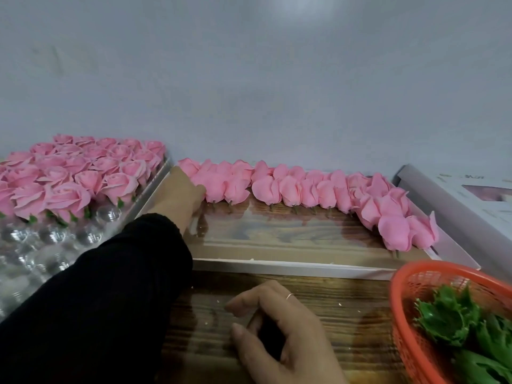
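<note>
Pink roses (216,187) touch left grip (185,195), hold unclear; right grip (279,328) relaxed; lid (454,200) print blurred.

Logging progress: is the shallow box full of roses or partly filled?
Partly filled: pink roses line the box only along far and right sides; middle bare.

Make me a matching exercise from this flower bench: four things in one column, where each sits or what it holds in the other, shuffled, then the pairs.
Column one
1 left hand
2 right hand
3 red basket
4 clear plastic tray

Column two
A holds green leaves
B rests on the wooden table, holding nothing
C far left, part filled with upright pink roses
D at the left end of the row of roses in the box

Pairs: 1-D, 2-B, 3-A, 4-C
</note>
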The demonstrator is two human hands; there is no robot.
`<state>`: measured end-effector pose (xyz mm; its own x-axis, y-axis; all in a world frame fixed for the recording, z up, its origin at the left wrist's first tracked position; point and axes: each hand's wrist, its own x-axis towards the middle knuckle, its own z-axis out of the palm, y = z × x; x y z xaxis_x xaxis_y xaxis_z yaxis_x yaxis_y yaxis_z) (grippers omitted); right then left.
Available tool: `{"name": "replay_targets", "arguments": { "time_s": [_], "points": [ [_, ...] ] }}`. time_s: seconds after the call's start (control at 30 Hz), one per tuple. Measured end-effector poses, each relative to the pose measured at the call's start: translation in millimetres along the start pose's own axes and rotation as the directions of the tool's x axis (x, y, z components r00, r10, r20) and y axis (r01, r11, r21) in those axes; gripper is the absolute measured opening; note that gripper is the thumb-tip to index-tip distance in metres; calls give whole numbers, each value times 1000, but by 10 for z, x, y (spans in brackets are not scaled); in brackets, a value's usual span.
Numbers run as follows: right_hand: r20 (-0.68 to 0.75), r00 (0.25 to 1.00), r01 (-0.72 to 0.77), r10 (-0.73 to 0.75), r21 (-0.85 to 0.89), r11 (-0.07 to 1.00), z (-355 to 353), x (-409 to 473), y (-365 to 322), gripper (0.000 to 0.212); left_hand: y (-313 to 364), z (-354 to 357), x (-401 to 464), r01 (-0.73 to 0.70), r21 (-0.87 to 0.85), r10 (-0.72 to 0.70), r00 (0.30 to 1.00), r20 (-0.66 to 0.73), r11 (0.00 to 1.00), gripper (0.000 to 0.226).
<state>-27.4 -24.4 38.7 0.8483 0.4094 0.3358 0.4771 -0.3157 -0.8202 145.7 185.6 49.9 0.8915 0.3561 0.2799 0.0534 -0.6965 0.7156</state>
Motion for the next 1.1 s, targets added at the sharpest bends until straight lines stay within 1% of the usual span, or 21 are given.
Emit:
{"name": "replay_targets", "arguments": {
  "time_s": [0.07,0.13,0.17,0.2,0.23,0.27,0.33,0.43,0.5,0.6,0.67,0.73,0.77,0.83,0.9,0.93,1.0,1.03,1.1],
  "points": [
    [-8,1000,-2,2,6,1000,-2,-2,7,7,21,4,3,130,-31,-131,990,-52,991,10],
    [-7,1000,-11,11,16,1000,-2,-4,15,7,33,-31,-23,268,-72,-274,957,-99,961,37],
    [-10,1000,-12,12,23,1000,-1,-5,18,7,40,-49,-52,301,-100,-311,944,-108,948,47],
    [-15,1000,-8,8,31,999,-6,-6,17,7,41,-65,-72,312,-131,-328,936,-125,941,52],
    [-22,1000,-1,2,36,999,-7,-5,16,7,56,-84,-109,312,-180,-337,932,-132,933,52],
    [-26,1000,7,-6,36,999,-8,-2,14,7,85,-112,-156,302,-238,-340,930,-139,923,47],
    [-35,999,18,-17,37,999,-6,-1,11,8,143,-170,-283,263,-361,-339,926,-165,895,31],
    [-35,999,21,-20,47,999,-11,-10,-7,5,199,-246,-470,185,-487,-327,918,-225,853,26],
    [-17,1000,12,-11,38,999,-18,-24,-21,7,244,-303,-577,140,-515,-299,923,-240,845,25],
    [4,1000,-7,7,7,1000,-31,-42,-39,11,270,-374,-730,119,-460,-262,929,-261,880,25],
    [11,1000,-11,11,-3,1000,-30,-51,-53,10,295,-437,-834,129,-495,-298,913,-278,859,26],
    [4,1000,-30,30,9,999,-29,-58,-62,9,373,-506,-964,122,-569,-338,895,-291,813,31],
    [-6,999,-46,47,26,999,-30,-60,-69,8,438,-530,-1051,112,-622,-350,895,-275,775,31],
    [-33,996,-79,82,97,992,-32,-54,-82,6,594,-520,-1292,110,-726,-353,916,-191,678,26],
    [-45,992,-102,116,243,965,-38,-44,-96,6,719,-435,-1623,120,-808,-309,947,-81,577,22],
    [-36,992,-105,123,325,940,-41,-40,-99,12,750,-381,-1791,129,-839,-277,961,-27,529,20],
    [21,992,-124,127,437,891,-39,-41,-86,31,766,-272,-2087,150,-876,-197,978,64,459,13],
    [57,990,-142,131,473,870,-33,-42,-78,39,762,-228,-2192,156,-886,-165,982,91,437,13],
    [115,982,-188,149,569,801,-9,-47,-52,46,749,-171,-2311,146,-897,-121,987,105,417,13]
  ]
}}
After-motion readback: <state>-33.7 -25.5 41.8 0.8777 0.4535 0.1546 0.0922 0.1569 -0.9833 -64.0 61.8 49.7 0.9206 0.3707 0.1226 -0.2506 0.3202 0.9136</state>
